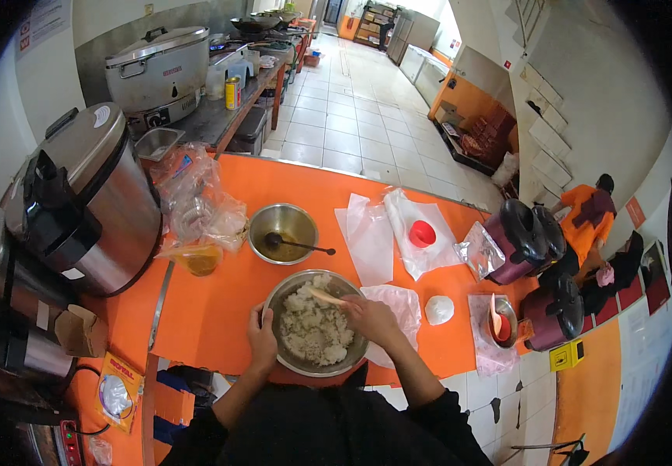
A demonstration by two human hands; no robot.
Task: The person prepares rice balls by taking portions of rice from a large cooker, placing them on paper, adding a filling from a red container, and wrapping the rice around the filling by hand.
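Observation:
In front of me a metal mixing bowl [361, 349] stands on the orange table, with a mass of white rice [315, 326] in it. My left hand [262, 336] grips the bowl's left rim, thumb over the edge. Held in my right hand [371, 317] is a light-coloured spatula [325, 296], its blade at the rice near the far side of the bowl. Just beyond sits a smaller metal bowl [257, 233] with a dark ladle [301, 243] resting in it and a little liquid at the bottom.
Plastic bags [196, 204] lie at the left beside large rice cookers [114, 233]. To the right are white paper sheets [371, 239], a red cup [422, 233], a white wrapped ball [439, 310] and purple cookers [510, 239]. A person in orange [589, 215] stands beyond them.

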